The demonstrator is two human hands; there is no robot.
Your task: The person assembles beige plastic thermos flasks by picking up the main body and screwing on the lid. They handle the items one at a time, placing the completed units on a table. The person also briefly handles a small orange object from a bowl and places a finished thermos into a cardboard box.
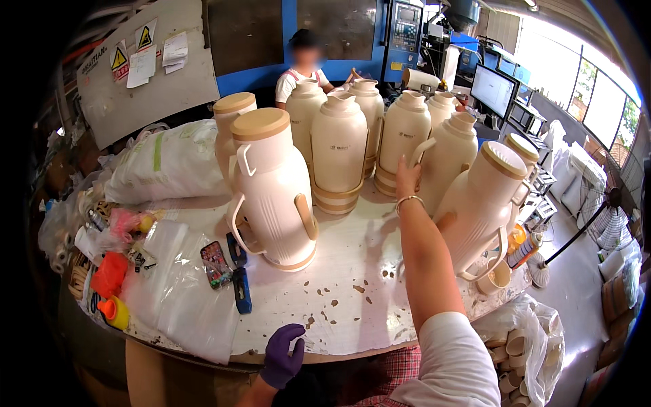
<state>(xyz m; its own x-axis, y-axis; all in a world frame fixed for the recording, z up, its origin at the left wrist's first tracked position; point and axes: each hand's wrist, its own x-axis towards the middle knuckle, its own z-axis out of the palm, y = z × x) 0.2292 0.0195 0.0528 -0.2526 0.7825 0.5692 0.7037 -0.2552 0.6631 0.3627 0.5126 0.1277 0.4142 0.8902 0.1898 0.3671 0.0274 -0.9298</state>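
Observation:
My right hand (408,179), bare with a bracelet at the wrist, reaches out among cream thermos jugs and grips the handle of a lidless jug (454,150); its fingertips are partly hidden. Just left of it stands another lidless jug (405,129). Low at the table's front edge, my left hand (283,356) wears a purple glove. Its fingers are loosely bent, the thumb apart, with nothing in them. A jug with a tan lid (274,193) stands left of centre, and another lidded jug (475,210) is right of my forearm.
A phone (215,264) and a blue-black tool (241,288) lie beside clear plastic bags (180,285). At left are a white sack (166,163) and a yellow bottle (114,312). Across the table sits a person (303,74). A bag of cream parts (522,339) is at lower right.

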